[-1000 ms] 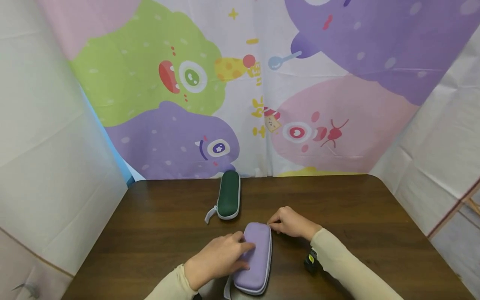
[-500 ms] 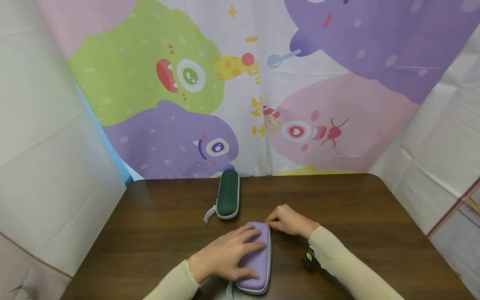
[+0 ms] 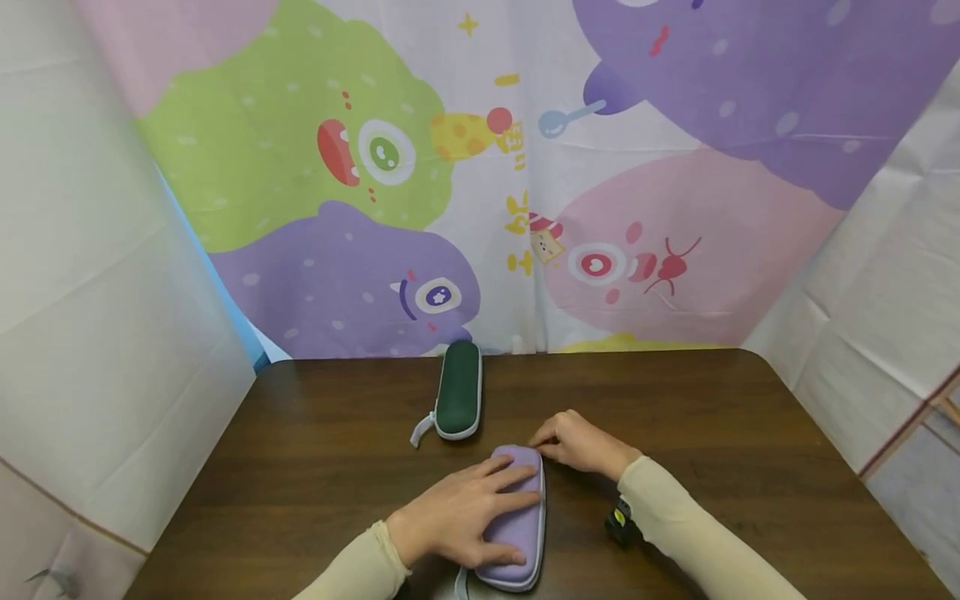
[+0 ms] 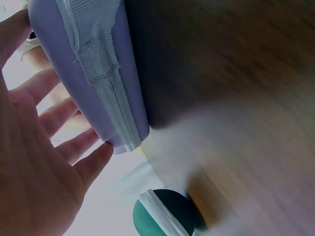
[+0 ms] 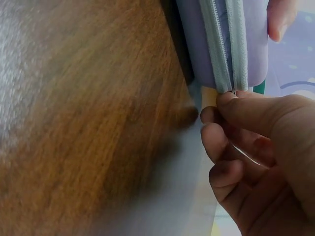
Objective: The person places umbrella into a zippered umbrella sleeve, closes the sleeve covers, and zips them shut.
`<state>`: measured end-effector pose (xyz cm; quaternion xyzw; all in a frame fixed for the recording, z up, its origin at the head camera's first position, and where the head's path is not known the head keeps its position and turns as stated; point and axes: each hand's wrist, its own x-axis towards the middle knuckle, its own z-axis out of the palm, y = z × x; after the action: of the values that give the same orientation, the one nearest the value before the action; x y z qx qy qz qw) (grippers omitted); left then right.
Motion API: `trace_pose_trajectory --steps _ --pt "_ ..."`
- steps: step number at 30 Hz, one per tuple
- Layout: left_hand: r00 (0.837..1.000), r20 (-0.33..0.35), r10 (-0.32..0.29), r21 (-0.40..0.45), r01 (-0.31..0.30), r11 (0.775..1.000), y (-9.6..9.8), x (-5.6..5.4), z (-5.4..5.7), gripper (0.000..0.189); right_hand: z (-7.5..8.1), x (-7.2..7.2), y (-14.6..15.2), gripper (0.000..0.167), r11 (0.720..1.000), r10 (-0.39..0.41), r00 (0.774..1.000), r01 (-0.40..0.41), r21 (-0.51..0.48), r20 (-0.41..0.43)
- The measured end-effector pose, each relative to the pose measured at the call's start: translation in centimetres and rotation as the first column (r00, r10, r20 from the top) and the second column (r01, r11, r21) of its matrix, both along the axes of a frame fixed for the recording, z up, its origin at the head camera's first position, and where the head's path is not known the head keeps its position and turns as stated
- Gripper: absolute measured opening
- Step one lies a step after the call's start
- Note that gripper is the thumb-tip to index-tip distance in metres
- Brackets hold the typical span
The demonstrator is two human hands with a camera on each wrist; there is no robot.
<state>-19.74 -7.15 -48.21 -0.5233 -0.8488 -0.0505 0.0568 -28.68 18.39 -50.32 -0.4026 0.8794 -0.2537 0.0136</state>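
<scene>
A purple zippered pencil case (image 3: 523, 527) lies lengthwise on the brown table. My left hand (image 3: 465, 510) rests across its lid with fingers spread. In the left wrist view, those fingers (image 4: 74, 145) reach over the lid beside the grey zipper tape and a grey fabric tab (image 4: 98, 49). At the far right corner of the case, my right hand (image 3: 581, 442) pinches the zipper pull (image 5: 233, 92) between thumb and forefinger, mostly covering it. Behind the pull, the right wrist view shows the two zipper tapes (image 5: 224, 46) parted along the right side.
A dark green zippered case (image 3: 459, 387) with a pale strap (image 3: 422, 429) lies farther back, left of the right hand. A cartoon-printed cloth (image 3: 360, 275) hangs behind the table's (image 3: 637, 383) far edge; white sheets (image 3: 112, 275) hang at both sides.
My left hand has slid right and forward over the purple case, spreading its fingers across the lid. The right hand has shifted slightly left along the far end.
</scene>
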Motion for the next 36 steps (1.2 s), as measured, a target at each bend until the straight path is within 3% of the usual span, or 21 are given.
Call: trace_pose_trajectory --steps 23,36 --pt "1.0 0.027 0.011 0.011 -0.011 1.0 0.5 -0.1 0.3 0.073 0.4 0.0 0.4 0.011 0.999 0.036 0.999 -0.036 0.023 -0.034" --pt "0.999 0.049 0.023 0.005 -0.024 1.0 0.7 -0.1 0.4 0.071 0.2 0.5 1.1 0.011 1.0 0.007 1.0 -0.007 0.027 0.009"
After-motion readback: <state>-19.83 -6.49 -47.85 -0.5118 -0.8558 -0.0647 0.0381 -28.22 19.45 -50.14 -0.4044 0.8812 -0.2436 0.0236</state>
